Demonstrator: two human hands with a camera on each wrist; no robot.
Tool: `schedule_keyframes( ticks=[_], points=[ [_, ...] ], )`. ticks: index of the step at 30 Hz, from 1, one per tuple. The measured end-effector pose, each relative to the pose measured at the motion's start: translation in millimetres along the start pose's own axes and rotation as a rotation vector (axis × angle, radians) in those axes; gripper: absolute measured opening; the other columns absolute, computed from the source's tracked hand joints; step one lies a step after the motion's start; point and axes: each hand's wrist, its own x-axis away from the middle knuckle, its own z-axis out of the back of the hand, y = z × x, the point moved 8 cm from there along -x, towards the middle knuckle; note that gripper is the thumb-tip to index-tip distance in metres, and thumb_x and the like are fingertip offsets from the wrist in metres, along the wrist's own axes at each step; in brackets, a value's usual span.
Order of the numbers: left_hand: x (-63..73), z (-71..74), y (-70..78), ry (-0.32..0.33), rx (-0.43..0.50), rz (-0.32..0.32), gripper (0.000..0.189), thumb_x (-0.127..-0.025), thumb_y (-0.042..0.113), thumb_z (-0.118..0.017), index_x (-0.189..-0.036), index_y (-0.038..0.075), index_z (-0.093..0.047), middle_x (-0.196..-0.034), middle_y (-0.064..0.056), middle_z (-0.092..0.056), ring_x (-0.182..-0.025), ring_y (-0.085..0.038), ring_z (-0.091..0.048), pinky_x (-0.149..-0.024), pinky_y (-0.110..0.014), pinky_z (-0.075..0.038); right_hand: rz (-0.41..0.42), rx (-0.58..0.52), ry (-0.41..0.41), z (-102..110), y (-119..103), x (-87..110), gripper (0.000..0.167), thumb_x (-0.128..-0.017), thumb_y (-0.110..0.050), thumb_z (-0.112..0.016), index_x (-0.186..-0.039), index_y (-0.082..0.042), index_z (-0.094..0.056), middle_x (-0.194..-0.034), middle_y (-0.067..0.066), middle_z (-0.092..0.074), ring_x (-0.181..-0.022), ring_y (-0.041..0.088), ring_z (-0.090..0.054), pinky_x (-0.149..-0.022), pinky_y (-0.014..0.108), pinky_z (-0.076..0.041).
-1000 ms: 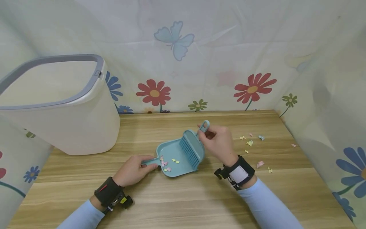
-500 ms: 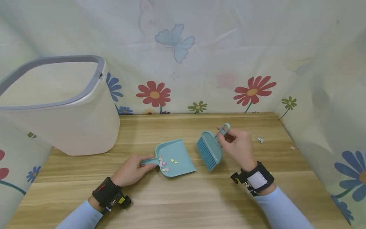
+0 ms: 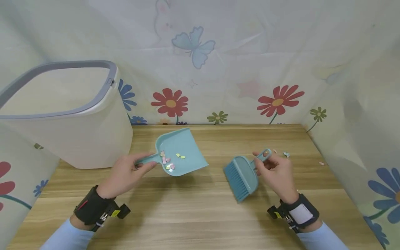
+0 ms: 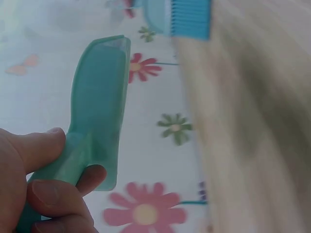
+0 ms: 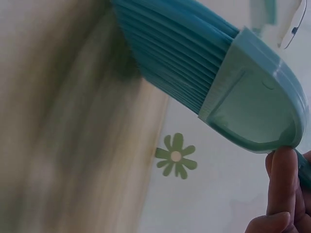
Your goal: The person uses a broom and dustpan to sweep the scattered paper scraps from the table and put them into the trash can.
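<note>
My left hand [image 3: 123,175] grips the handle of a light blue dustpan [image 3: 189,147], which is raised off the table with a shadow below it. Several pink and yellow scraps [image 3: 167,160] lie in the pan, mostly near its handle end. In the left wrist view, thumb and fingers wrap the handle of the dustpan [image 4: 99,92], seen from beneath or the side. My right hand [image 3: 278,175] pinches the handle of a matching blue hand brush [image 3: 247,172], bristles facing left toward the pan. The right wrist view has the brush [image 5: 260,104] close up, fingers at its neck.
A tall white bin [image 3: 97,139] with a grey rim and open top stands at the left. A few loose scraps [image 3: 286,154] lie on the wooden table [image 3: 193,215] beyond the right hand; others may be hidden behind it. A flower-printed curtain [image 3: 200,86] encloses the back and sides.
The left hand has lifted the dustpan off the table, up and to the left, scraps still inside. The right hand has drawn the brush away from the pan, rightward and nearer the person.
</note>
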Motion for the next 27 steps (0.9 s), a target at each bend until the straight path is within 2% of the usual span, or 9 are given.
schedule_keyframes(
  ticks=[7,13,14,17,19,21,24,26,27],
  points=[
    [12.6,85.7,49.4,0.185,-0.116,-0.063,0.033,-0.104,0.030,-0.066,-0.131,0.013,-0.071,-0.087,-0.002,-0.070,-0.055,-0.008,-0.041,-0.050,-0.025,-0.034,-0.131,-0.097,-0.021,7,24,23.3,0.012,-0.097,0.001,-0.067,-0.102,0.003,-0.077,-0.093,0.007,-0.078,-0.061,0.009,-0.072,-0.054,0.026,-0.058],
    [16.8,152.3,63.4,0.337,-0.231,-0.031,0.038,-0.104,0.034,-0.066,-0.137,0.015,-0.069,-0.083,-0.011,-0.065,-0.050,-0.015,-0.031,-0.049,-0.031,-0.025,-0.247,-0.152,0.007,15,47,39.9,0.015,-0.098,0.002,-0.066,-0.107,0.012,-0.073,-0.082,-0.009,-0.074,-0.057,0.011,-0.069,-0.056,0.026,-0.058],
    [17.6,162.2,64.0,0.359,-0.241,-0.023,0.039,-0.104,0.034,-0.065,-0.137,0.014,-0.069,-0.090,-0.014,-0.068,-0.052,-0.015,-0.032,-0.051,-0.031,-0.025,-0.259,-0.159,0.011,15,49,41.3,0.015,-0.098,0.002,-0.066,-0.107,0.012,-0.072,-0.081,-0.008,-0.074,-0.057,0.011,-0.069,-0.056,0.026,-0.058],
    [19.6,190.3,64.1,0.432,-0.285,-0.002,0.040,-0.104,0.036,-0.065,-0.135,0.011,-0.070,-0.102,0.009,-0.074,-0.057,-0.008,-0.040,-0.053,-0.023,-0.028,-0.280,-0.166,0.013,15,55,43.4,0.015,-0.098,0.002,-0.067,-0.107,0.013,-0.072,-0.079,-0.006,-0.076,-0.055,0.011,-0.068,-0.056,0.026,-0.057],
    [21.6,206.8,62.3,0.476,-0.315,0.010,0.041,-0.104,0.036,-0.064,-0.133,0.008,-0.070,-0.087,0.012,-0.068,-0.056,-0.006,-0.041,-0.053,-0.022,-0.030,-0.286,-0.171,0.008,14,56,43.7,0.015,-0.098,0.002,-0.067,-0.106,0.014,-0.072,-0.079,-0.007,-0.076,-0.055,0.010,-0.068,-0.056,0.025,-0.057],
    [24.2,221.1,57.7,0.514,-0.340,0.043,0.045,-0.106,0.036,-0.060,-0.136,0.004,-0.067,-0.091,0.007,-0.072,-0.063,0.001,-0.042,-0.055,-0.016,-0.031,-0.285,-0.176,0.005,13,57,43.5,0.014,-0.097,0.002,-0.067,-0.105,0.014,-0.072,-0.080,-0.008,-0.076,-0.054,0.010,-0.068,-0.055,0.025,-0.057],
    [23.7,240.0,42.0,0.575,-0.307,0.082,0.048,-0.109,0.034,-0.054,-0.140,-0.002,-0.061,-0.093,0.008,-0.068,-0.069,0.005,-0.041,-0.059,-0.009,-0.031,-0.288,-0.174,0.000,13,57,44.0,0.014,-0.097,0.002,-0.068,-0.105,0.013,-0.072,-0.082,-0.009,-0.076,-0.055,0.010,-0.068,-0.056,0.025,-0.057],
    [21.6,254.0,26.5,0.639,-0.264,0.114,0.048,-0.109,0.034,-0.052,-0.143,0.000,-0.059,-0.113,0.018,-0.069,-0.081,0.013,-0.043,-0.072,-0.005,-0.033,-0.293,-0.170,-0.001,13,58,44.3,0.014,-0.098,0.001,-0.068,-0.105,0.012,-0.073,-0.083,-0.008,-0.076,-0.056,0.010,-0.068,-0.056,0.025,-0.057],
    [20.5,261.6,18.1,0.673,-0.252,0.133,0.048,-0.109,0.035,-0.052,-0.143,0.002,-0.059,-0.112,0.026,-0.064,-0.083,0.015,-0.044,-0.077,-0.004,-0.034,-0.298,-0.169,-0.001,13,58,44.6,0.015,-0.098,0.001,-0.068,-0.105,0.012,-0.073,-0.082,-0.008,-0.076,-0.056,0.010,-0.069,-0.056,0.025,-0.058]
  ],
)
